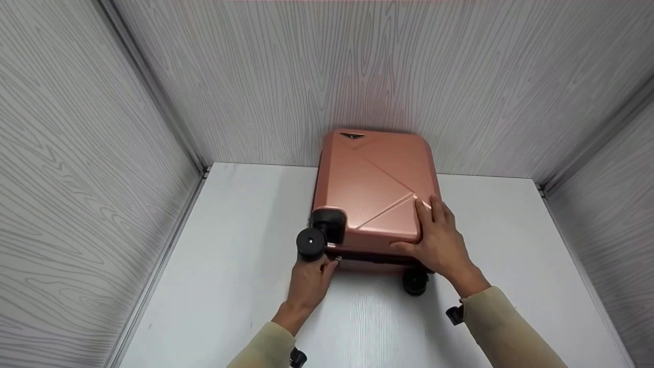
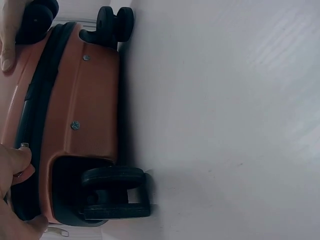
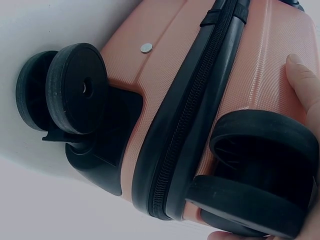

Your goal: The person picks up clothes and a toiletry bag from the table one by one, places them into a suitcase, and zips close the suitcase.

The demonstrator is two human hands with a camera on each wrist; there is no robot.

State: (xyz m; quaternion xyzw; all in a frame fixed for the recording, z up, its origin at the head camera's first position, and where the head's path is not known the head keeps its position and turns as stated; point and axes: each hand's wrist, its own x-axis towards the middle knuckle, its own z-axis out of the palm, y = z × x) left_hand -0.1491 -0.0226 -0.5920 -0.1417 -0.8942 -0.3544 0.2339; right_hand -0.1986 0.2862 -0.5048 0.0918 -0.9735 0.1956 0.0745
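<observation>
A pink hard-shell suitcase [image 1: 378, 174] lies flat, its wheeled end toward me. At its near left corner my left hand [image 1: 308, 283] pinches a small metal zipper pull [image 2: 24, 145] between thumb and finger, partly behind a black wheel [image 1: 310, 243]. The black-edged zipper [image 3: 175, 145] runs round the side, and its teeth look closed in the right wrist view. My right hand [image 1: 440, 244] rests on the near right corner, fingers spread over the top shell and thumb along the end face. In the right wrist view, a twin wheel [image 3: 260, 170] hides part of that hand.
The suitcase lies on a white tabletop [image 1: 240, 286], its far end close to the wood-grain back panel [image 1: 265, 82]. Similar panels rise on both sides. Another wheel [image 1: 415, 281] sticks out at the near right, and a lower one [image 2: 115, 195] touches or nearly touches the table.
</observation>
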